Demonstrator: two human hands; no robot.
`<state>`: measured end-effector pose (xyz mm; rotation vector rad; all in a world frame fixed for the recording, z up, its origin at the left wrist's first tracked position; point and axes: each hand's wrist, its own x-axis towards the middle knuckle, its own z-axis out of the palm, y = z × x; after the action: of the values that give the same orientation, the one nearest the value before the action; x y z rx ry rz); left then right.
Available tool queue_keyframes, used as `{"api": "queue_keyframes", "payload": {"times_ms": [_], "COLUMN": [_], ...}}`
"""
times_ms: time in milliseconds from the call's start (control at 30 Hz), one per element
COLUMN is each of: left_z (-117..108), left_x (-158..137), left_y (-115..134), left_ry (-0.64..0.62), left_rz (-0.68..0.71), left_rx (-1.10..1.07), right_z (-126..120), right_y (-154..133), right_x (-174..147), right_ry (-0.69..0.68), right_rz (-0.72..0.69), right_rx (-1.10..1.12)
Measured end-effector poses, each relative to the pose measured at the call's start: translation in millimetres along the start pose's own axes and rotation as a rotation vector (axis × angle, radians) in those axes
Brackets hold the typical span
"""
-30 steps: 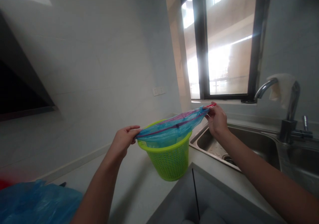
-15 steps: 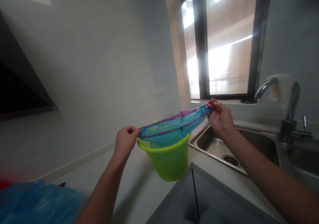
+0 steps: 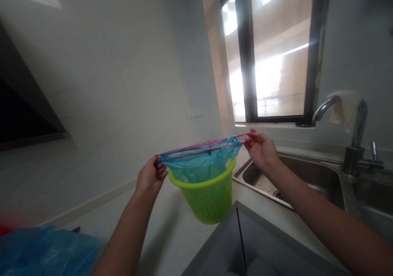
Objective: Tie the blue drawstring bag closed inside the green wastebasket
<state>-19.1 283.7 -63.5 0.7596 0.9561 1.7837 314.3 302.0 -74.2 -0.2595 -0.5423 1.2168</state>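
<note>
Head view: grey counter (image 3: 172, 235), steel sink (image 3: 310, 182) at right. Green basket (image 3: 205, 194) stands on counter beside sink. Blue bag (image 3: 199, 161) hangs inside basket, mouth stretched above rim. Left hand (image 3: 150, 177) pinches bag's left edge; right hand (image 3: 259, 149) pinches red drawstring (image 3: 247, 135).

- A thin, see-through blue bin bag (image 3: 201, 161) with a red drawstring (image 3: 247, 135) is stretched almost flat above a basket, its body hanging down inside.
- A lime-green plastic mesh basket (image 3: 205, 196) stands upright on the pale bench (image 3: 172, 235), beside a sink.
</note>
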Motion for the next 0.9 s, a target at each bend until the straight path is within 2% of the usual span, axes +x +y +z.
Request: {"api": "queue_keyframes", "payload": {"times_ms": [67,133,233,300,433,533,633,700,900], "left_z": [-1.3,-2.7,-3.9,-2.8,4.3,8.2,8.6,8.6,9.6], "left_x": [4.9,8.1,7.7,4.0,-7.4,-13.4,-14.7,-13.7,-8.1], "left_y": [1.2,3.3,8.2,11.1,11.8,8.1,4.9,4.8,11.0], "left_ry": [0.037,0.044,-0.035,-0.066,-0.076,-0.185,-0.261,-0.246,-0.049], "left_rz": [-0.002,-0.027,-0.085,-0.049,0.15,0.243,0.279,0.248,0.13], "left_rx": [-0.102,-0.232,-0.432,-0.5,-0.429,-0.278,-0.194,-0.206,-0.467], "right_z": [-2.1,-3.8,-5.8,-7.4,-10.5,-10.4,-8.5,-7.5,-10.7], "right_y": [-3.4,-5.0,-3.9,-1.8,0.8,-1.0,-4.6,-6.2,-3.5], "right_x": [5.4,8.8,9.5,8.7,8.1,7.4,5.5,4.4,5.1], "right_ry": [0.074,0.093,0.085,0.083,0.021,-0.025,-0.062,-0.084,-0.115], "right_rz": [0.121,0.181,0.217,0.243,0.285,0.277,0.259,0.251,0.254], "right_rx": [0.123,0.213,0.294,0.317,0.347,0.349,0.328,0.312,0.265]}}
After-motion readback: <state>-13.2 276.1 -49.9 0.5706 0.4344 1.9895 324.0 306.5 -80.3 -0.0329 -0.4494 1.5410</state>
